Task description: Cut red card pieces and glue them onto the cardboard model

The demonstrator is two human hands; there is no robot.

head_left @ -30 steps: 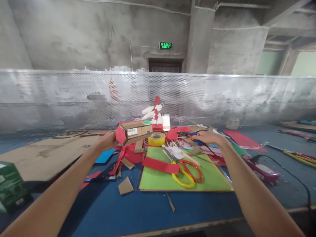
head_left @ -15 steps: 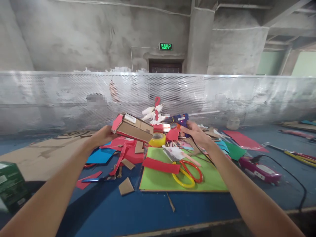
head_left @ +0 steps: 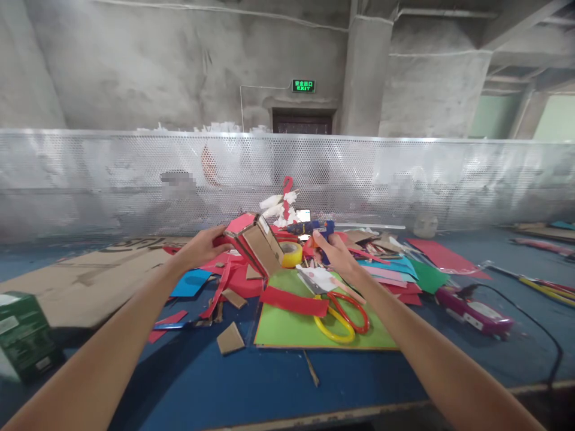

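A small cardboard box (head_left: 263, 242) with red paper on its side is tilted in the air, and my left hand (head_left: 205, 246) grips its left end. Opposite it, my right hand (head_left: 336, 254) is wrapped round the handle of a blue hot glue gun (head_left: 324, 227). The gun's nozzle points left, close to the box's upper right edge; whether they touch I cannot tell. Beneath and between them lies a roll of yellow tape (head_left: 291, 255). Scissors (head_left: 344, 317) with red and yellow handles rest on green paper (head_left: 287, 335), beside a red paper strip (head_left: 294, 301).
Cardboard scraps (head_left: 230, 339) and red and blue paper (head_left: 191, 282) litter the blue table. A green box (head_left: 27, 335) stands at the left edge. On the right sits a purple device (head_left: 474, 310) with a black cord. A perforated metal screen (head_left: 368, 179) closes the back.
My left hand has turned the box so its red side faces more toward me, and moved it right. The glue gun has come left and slightly down, nearer the box.
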